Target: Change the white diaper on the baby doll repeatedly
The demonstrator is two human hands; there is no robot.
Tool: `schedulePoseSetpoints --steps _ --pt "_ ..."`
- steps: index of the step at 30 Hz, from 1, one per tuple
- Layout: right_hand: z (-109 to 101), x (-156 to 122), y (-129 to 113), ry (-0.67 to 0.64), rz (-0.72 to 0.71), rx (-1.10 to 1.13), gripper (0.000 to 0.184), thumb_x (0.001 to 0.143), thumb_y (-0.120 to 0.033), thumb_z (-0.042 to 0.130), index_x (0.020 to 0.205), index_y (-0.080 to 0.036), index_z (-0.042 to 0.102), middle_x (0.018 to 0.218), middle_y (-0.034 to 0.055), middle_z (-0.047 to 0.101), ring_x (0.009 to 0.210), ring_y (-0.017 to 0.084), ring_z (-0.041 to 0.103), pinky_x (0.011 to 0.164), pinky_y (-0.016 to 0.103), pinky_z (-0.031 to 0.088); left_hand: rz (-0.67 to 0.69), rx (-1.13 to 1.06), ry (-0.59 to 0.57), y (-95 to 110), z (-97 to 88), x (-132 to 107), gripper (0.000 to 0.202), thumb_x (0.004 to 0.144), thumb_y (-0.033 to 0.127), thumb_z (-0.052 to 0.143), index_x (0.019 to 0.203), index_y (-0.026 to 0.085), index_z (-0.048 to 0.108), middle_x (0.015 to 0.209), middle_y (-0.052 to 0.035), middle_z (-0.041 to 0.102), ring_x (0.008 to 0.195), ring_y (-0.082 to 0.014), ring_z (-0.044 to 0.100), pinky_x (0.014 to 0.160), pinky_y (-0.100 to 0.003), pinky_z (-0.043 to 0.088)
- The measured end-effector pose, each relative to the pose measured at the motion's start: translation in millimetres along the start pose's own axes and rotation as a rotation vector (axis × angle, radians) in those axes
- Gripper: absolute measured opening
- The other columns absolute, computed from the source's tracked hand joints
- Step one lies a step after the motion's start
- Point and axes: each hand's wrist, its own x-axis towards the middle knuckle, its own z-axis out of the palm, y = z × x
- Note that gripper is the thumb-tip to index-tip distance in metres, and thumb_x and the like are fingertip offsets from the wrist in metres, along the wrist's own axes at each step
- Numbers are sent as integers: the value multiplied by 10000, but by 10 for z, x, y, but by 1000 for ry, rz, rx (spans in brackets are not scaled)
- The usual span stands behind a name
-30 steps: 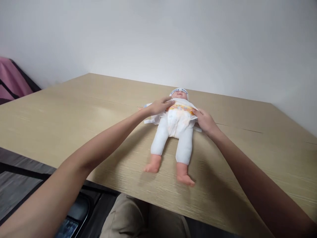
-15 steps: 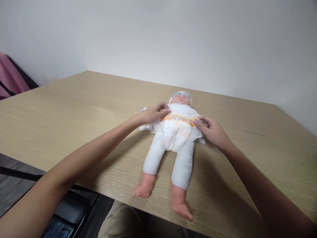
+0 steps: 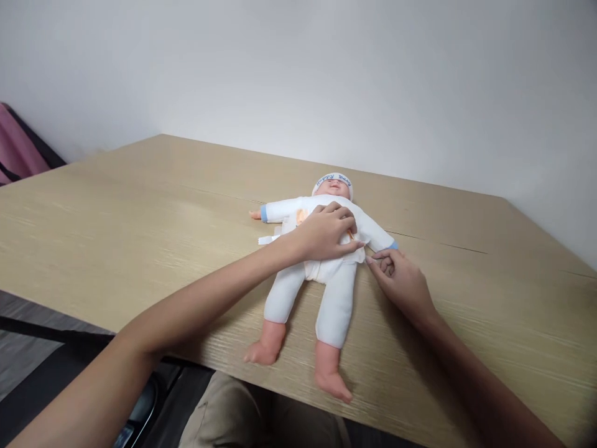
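Note:
A baby doll (image 3: 326, 292) in white clothes and a white cap lies on its back on the wooden table (image 3: 140, 211), feet towards me. It wears a white diaper (image 3: 326, 269) with an orange print. My left hand (image 3: 326, 233) lies flat over the doll's belly and the diaper front, fingers stretched out. My right hand (image 3: 398, 277) is at the doll's right hip, fingers curled in a pinch at the diaper's side edge. What the fingers pinch is too small to make out. A white diaper tab (image 3: 267, 239) sticks out on the left side.
The table's near edge (image 3: 224, 367) runs just under the doll's feet. My knees in beige trousers (image 3: 224, 417) show below it. A pink cloth over dark furniture (image 3: 18, 149) stands at the far left. A plain white wall rises behind.
My left hand moved from the doll's left side onto its belly, covering the diaper front. My right hand slid a little lower and closed at the hip. The doll's arms now show.

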Motion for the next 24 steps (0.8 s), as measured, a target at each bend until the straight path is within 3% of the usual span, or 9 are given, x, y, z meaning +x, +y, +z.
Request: schedulePoseSetpoints --steps 8,11,14,18,24 --pt "-8 54 28 -67 185 41 502 839 -771 733 860 -276 650 735 34 733 710 272 678 680 363 431 -22 32 24 -47 96 -61 528 957 661 781 1269 236 757 1455 -106 726 1396 -391 561 1193 -573 433" --pt "-70 60 8 -116 151 98 569 850 -833 703 756 -276 635 693 25 674 679 250 613 658 353 394 -23 22 24 -59 119 -50 548 927 676 802 1269 251 751 1460 -108 721 1402 -401 554 1184 -578 431" --pt "-171 81 -53 -174 114 341 590 863 -836 706 732 -266 626 669 -6 576 648 204 513 639 337 373 -29 15 26 -66 136 -42 553 900 672 822 1268 266 746 1471 -107 711 1417 -412 544 1183 -582 427" --pt "-263 206 -220 -202 161 582 566 845 -779 786 732 -264 579 654 -47 458 609 158 381 607 319 327 -37 18 18 -62 140 -39 580 892 668 828 1295 261 736 1489 -109 697 1427 -421 533 1178 -576 430" --pt "-60 535 -633 -245 50 602 550 875 -780 754 785 -266 580 677 -45 501 642 167 432 666 334 399 -43 25 13 -44 117 -40 638 884 659 819 1349 241 690 1493 -124 691 1410 -420 533 1160 -571 440"
